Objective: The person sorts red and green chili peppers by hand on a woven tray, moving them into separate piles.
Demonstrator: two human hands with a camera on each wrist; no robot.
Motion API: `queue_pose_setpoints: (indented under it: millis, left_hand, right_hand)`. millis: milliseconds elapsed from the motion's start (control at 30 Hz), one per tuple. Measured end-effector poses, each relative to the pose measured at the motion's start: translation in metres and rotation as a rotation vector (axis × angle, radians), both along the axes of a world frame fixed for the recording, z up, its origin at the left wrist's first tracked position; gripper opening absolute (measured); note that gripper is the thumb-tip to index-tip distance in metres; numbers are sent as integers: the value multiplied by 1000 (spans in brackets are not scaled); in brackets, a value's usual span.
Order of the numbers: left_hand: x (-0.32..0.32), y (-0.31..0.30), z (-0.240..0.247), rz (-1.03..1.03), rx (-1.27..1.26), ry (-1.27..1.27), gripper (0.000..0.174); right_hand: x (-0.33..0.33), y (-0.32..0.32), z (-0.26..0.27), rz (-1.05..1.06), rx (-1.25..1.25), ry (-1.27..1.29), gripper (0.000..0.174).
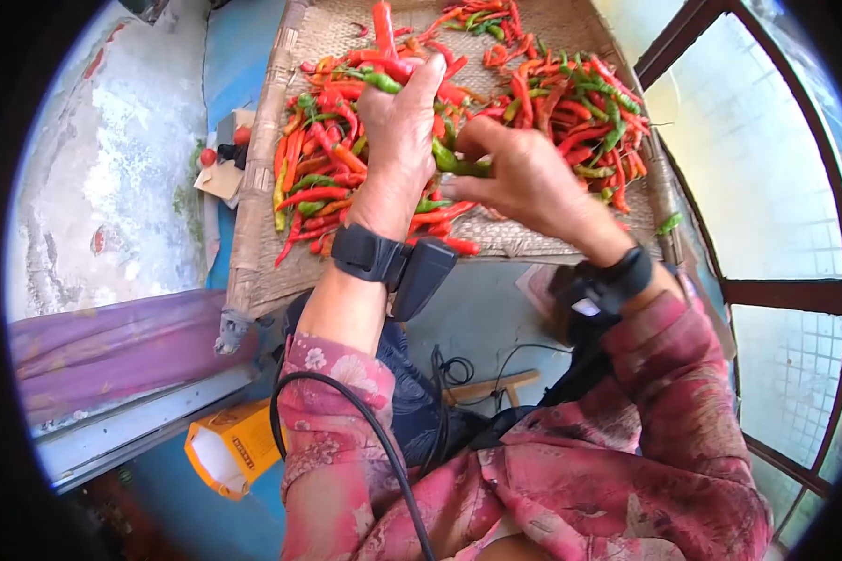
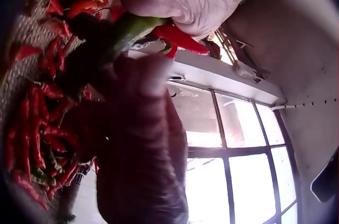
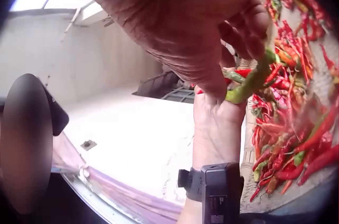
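Observation:
Over a woven tray (image 1: 250,215) heaped with red, orange and green chili peppers (image 1: 327,131), my two hands work close together. My left hand (image 1: 399,131) grips several chili peppers; a long red chili pepper (image 1: 384,30) and a green tip stick out past its thumb. A red chili pepper (image 2: 183,39) also pokes from under that hand in the left wrist view. My right hand (image 1: 533,176) pinches a curved green chili pepper (image 3: 251,82) between thumb and fingers, right beside the left hand. The left fingers are mostly hidden in the head view.
A second pile of chili peppers (image 1: 580,112) lies on the tray's right. Framed windows (image 1: 748,140) rise at the right, a peeling wall (image 1: 131,168) at the left. Below are a yellow box (image 1: 234,447), black cables (image 1: 454,369) and a wooden piece (image 1: 496,386).

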State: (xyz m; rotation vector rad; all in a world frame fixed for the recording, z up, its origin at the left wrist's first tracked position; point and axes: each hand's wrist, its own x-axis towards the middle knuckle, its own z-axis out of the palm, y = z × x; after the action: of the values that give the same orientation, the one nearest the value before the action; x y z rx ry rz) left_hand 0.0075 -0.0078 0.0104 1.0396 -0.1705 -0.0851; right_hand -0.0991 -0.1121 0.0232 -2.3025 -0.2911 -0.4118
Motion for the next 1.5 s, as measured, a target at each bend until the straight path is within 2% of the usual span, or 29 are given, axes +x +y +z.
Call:
queue_pose_setpoints:
  millis: [67,167,233,300,367,433,500,567,600,667,700,733,800,867,933,1000,1133,1267,1300,1333,1400,1433,1500]
  left_hand:
    - [-3,-2,-2,-19,4,60,15]
    - [2,-4,-7,42,-12,104,17]
    - [6,1,-2,62,-63,125,18]
    - [13,10,2,65,-89,70,20]
    - [23,15,2,160,-69,76,21]
    - [24,17,5,202,-68,58,21]
    - [19,20,4,65,14,64,21]
    - [14,12,-4,7,42,18,20]
    - [9,6,-4,-51,71,-29,18]
    - [-4,2,-5,-164,123,-69,20]
    - [-10,-2,-4,-164,143,-108,20]
    - [-15,-5,-4,-165,162,-147,22]
    - [-22,-8,-2,-204,147,-126,22]
    - [-24,-9,-1,-241,131,-106,24]
    - [-24,-7,1,-272,144,-39,28]
    - [-24,-4,2,-261,176,-80,33]
    - [-23,-2,4,-230,231,-80,34]
    - [-19,1,2,-222,219,-34,28]
    - [-17,2,1,-219,224,-42,27]
    - [-17,2,0,-217,222,-42,27]
    - [-19,2,0,-274,211,-18,27]
    - [-22,2,2,-312,255,-75,28]
    - [-24,3,0,-327,328,-79,30]
  right_hand:
    - [1,7,-3,-74,-160,40,25]
    - [1,0,-6,-86,-275,-29,24]
    - [0,-7,0,59,-182,11,19]
    - [-2,-17,3,109,-143,45,19]
    - [-2,-30,9,151,-19,151,17]
    - [5,-48,10,66,33,156,15]
    - [15,-69,7,-89,101,102,18]
    - [24,-85,-3,-345,129,-111,30]
    - [24,-83,0,-344,128,-109,30]
    - [27,-81,6,-407,-103,-270,36]
    - [23,-68,13,-287,93,-60,36]
    - [24,-59,9,-151,175,27,35]
    - [26,-32,-6,-14,337,-42,30]
    - [16,-20,4,-91,305,48,26]
    - [16,-20,6,-97,283,9,21]
    - [17,-27,9,-108,117,-96,17]
    - [18,-44,10,-180,58,-74,17]
    - [26,-74,4,-432,-69,-158,19]
    - [26,-79,6,-551,-164,-112,23]
    - [26,-81,5,-549,-166,-113,23]
    - [25,-80,7,-679,-593,-551,28]
    - [24,-77,9,-678,-593,-552,28]
    - [19,-63,11,-296,-21,-99,34]
